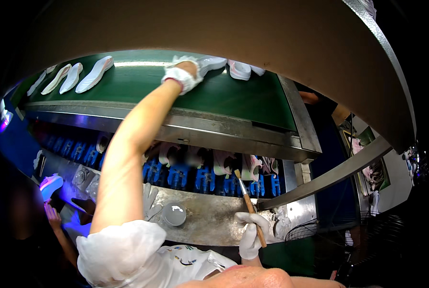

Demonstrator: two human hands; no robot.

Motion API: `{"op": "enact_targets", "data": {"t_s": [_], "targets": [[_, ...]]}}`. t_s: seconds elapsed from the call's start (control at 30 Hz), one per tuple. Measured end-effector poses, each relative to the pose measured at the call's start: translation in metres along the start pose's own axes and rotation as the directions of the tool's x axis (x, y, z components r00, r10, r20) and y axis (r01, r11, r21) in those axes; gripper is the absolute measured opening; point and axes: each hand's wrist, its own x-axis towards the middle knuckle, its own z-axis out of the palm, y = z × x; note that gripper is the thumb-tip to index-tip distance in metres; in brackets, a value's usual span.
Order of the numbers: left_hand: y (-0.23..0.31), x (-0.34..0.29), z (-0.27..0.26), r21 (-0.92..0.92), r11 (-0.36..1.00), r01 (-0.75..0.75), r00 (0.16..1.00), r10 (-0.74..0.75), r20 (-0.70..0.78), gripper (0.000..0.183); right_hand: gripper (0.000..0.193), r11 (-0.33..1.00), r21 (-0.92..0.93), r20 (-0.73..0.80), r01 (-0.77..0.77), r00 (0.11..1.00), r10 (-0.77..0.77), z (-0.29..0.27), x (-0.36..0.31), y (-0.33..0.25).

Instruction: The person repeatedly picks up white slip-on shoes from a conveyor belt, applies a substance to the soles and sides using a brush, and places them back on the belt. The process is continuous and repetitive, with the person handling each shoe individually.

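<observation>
My left arm stretches over a green conveyor belt [142,91]. My left hand [185,74], with white glove fabric around the wrist, is at a white shoe sole [212,64]. Its fingers cannot be made out, so I cannot tell whether they grip it. Low in front of me, my white-gloved right hand [252,233] is closed around the wooden handle of a paintbrush [248,201]. The bristles point up and away, near a row of pinkish shoe uppers [222,162] on blue holders [205,180]. A round grey-lidded container [174,214] stands on the metal ledge [205,216].
Several pale soles [94,74] lie on the belt's left; another white sole piece [239,70] lies right. A large brown panel [214,29] overhangs the belt. A loose glove [149,201] rests by the container. A co-worker's hand [53,216] is below a purple-lit sole [51,186].
</observation>
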Motion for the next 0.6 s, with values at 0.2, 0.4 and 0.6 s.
{"op": "enact_targets", "data": {"t_s": [0.2,0.4,0.6], "targets": [[-0.166,-0.089,-0.051,0.286,0.915,0.285,0.958,-0.264,-0.109,0.047,0.036,0.999,0.012,0.062,0.041,0.997,-0.042,0.017,0.000,0.008],[-0.139,-0.143,-0.063,-0.140,0.985,-0.098,0.951,0.052,-0.305,0.049,0.046,1.000,0.030,0.048,-0.003,0.999,0.001,0.029,-0.003,0.011],[-0.049,-0.140,-0.038,-0.284,0.928,0.242,0.969,-0.247,0.019,0.049,0.057,0.988,0.076,-0.002,-0.135,0.991,0.136,0.040,-0.002,0.008]]}}
